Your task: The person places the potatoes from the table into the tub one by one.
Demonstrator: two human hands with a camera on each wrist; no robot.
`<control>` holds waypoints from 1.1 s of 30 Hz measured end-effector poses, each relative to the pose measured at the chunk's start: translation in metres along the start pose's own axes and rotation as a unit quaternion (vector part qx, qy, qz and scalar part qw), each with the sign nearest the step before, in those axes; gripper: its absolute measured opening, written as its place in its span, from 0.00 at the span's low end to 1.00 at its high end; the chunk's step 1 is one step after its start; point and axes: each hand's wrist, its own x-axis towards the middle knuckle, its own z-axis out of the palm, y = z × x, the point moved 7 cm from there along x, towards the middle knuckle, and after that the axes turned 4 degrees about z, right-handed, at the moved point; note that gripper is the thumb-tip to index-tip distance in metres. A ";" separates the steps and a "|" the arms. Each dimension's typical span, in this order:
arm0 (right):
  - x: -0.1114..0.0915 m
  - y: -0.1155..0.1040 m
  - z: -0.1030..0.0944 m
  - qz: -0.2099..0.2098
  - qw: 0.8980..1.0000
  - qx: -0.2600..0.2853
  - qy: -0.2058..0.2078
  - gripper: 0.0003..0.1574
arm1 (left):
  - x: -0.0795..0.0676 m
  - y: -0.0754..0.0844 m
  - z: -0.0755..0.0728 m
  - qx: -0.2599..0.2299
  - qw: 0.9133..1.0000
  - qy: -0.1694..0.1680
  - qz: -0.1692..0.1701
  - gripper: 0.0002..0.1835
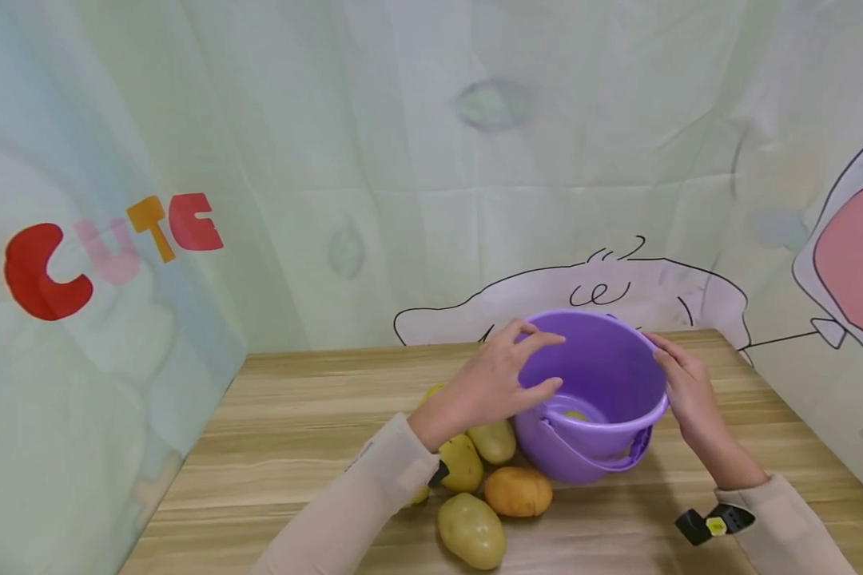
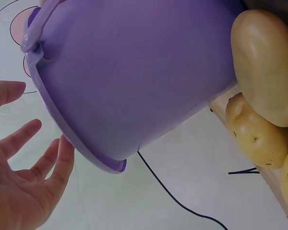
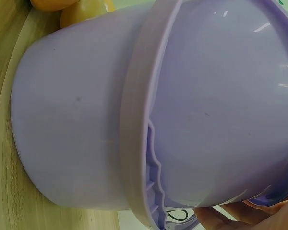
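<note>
A purple bucket stands on the table, its mouth facing up and toward me, with its handle hanging down in front. Something small and yellowish shows at the bottom inside. At the bucket's right rim my right hand grips the edge; its fingertips also show low in the right wrist view. My left hand is at the left rim with fingers spread, and a fingertip appears to touch the rim in the left wrist view. Several potatoes lie left of the bucket, including an orange-brown one, partly hidden by my left forearm.
A wood-grain table carries everything. Behind it hangs a pale printed curtain with cartoon outlines and coloured letters; it also runs along both sides. A black strap with a yellow mark sits at my right cuff.
</note>
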 end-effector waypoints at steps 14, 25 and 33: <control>0.001 0.000 0.000 -0.007 1.000 -0.004 0.002 0.27 | -0.009 -0.012 -0.007 -0.045 0.999 0.009 -0.028 0.24; 0.001 0.002 -0.001 0.006 1.000 -0.008 0.004 0.27 | -0.029 -0.027 -0.018 -0.058 0.997 0.026 -0.037 0.23; 0.001 0.003 -0.001 0.014 1.000 -0.020 -0.005 0.28 | -0.048 -0.038 -0.025 -0.049 0.996 0.018 -0.068 0.24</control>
